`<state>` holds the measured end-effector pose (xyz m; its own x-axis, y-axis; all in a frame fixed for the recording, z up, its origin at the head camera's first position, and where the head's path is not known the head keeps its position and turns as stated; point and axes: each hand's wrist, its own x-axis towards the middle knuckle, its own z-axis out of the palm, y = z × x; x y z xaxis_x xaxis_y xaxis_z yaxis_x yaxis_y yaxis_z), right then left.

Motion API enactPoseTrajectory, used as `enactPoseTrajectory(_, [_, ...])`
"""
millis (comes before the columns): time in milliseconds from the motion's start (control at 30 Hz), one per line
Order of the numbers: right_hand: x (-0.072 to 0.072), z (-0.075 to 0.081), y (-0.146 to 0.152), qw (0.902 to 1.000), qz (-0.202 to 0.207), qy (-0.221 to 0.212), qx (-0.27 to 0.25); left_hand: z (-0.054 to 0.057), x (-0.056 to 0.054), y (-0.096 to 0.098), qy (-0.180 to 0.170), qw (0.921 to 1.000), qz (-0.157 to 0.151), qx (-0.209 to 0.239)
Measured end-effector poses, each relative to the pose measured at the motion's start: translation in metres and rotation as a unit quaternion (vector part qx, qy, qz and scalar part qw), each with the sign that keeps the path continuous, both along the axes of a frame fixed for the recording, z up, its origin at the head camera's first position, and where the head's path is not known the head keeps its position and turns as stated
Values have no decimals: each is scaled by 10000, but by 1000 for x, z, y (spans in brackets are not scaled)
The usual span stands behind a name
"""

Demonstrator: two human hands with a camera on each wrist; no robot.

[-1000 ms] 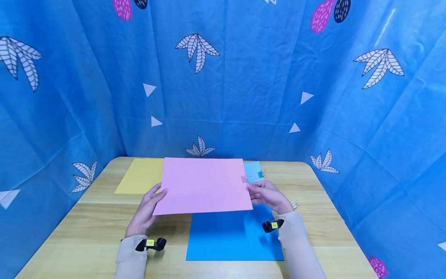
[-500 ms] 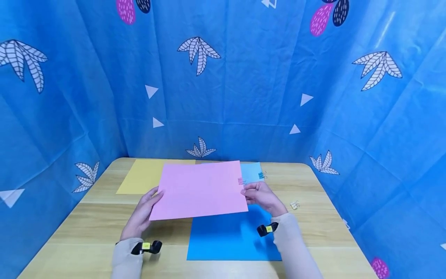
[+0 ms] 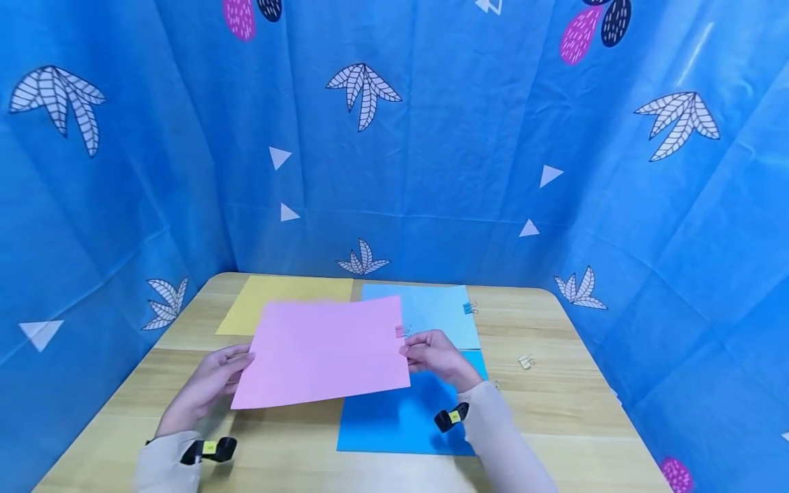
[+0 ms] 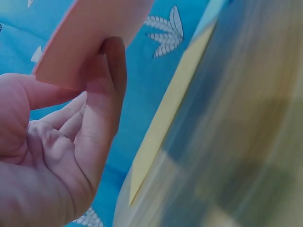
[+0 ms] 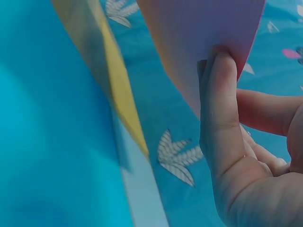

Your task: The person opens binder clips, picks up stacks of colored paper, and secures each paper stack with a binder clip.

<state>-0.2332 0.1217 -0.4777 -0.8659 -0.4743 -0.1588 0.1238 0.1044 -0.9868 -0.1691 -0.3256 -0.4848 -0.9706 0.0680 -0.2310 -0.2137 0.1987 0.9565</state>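
Note:
Both hands hold a pink sheet of paper [image 3: 323, 352] above the table, its near left corner tilted down. My left hand [image 3: 212, 380] pinches the sheet's left edge between thumb and fingers; the left wrist view shows this grip on the paper [image 4: 94, 42] from close by. At the right edge, my right hand [image 3: 440, 357] pinches it just below a pink binder clip [image 3: 401, 331] fixed there. In the right wrist view the fingers [image 5: 222, 94] lie against the sheet's underside. Beneath it on the table is a blue sheet [image 3: 401, 424], partly hidden by the pink one.
A yellow sheet [image 3: 296, 287] lies at the back left. Beside it is a light blue sheet [image 3: 425, 308] with a teal binder clip [image 3: 470, 308] on its right edge. A loose white binder clip [image 3: 527, 361] lies on the wooden table [image 3: 573, 424]. Blue patterned curtains [image 3: 425, 150] enclose the table.
Both hands have carried the pink sheet left and toward the near edge, off the light blue sheet, which shows more now. The head view has shifted slightly.

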Motion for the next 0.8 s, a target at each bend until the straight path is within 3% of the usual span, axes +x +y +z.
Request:
enactPoseTrajectory(367, [13,-20,-39,9985,254,-467,101,-9,11,-40,-484,9956,16,-803])
enactPoseTrajectory(800, [26,-27,-90,9961,421,-575,511,-14,11,-82,-811,9810,-84,-1761])
